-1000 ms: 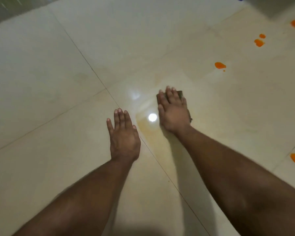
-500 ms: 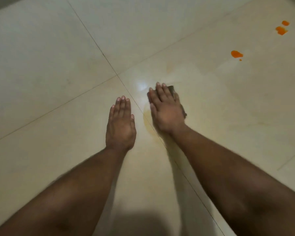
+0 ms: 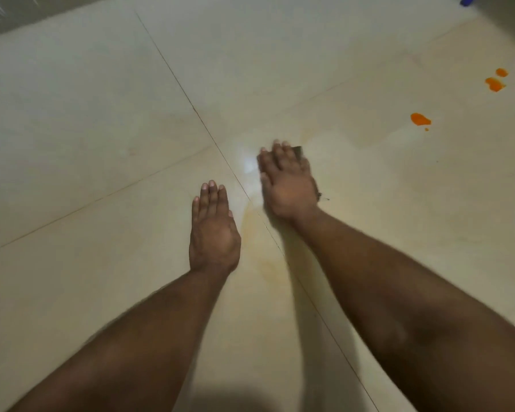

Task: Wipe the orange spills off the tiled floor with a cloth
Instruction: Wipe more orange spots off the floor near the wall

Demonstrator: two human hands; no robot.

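**Cloth position and hand state**

Cloth [image 3: 298, 150] lies on the tiled floor [image 3: 101, 129], pressed flat under my right hand [image 3: 287, 181], fingers straight; only its dark edges show. My left hand [image 3: 213, 230] rests flat on the floor, holding nothing. Orange spills [image 3: 419, 119] lie well apart at 2 o'clock.

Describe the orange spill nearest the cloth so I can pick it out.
From the right hand pressing the dark cloth, look up and right across the same tile. The nearest spill lies alone there, with a tiny droplet beside it; the pair of spills sits farther off.
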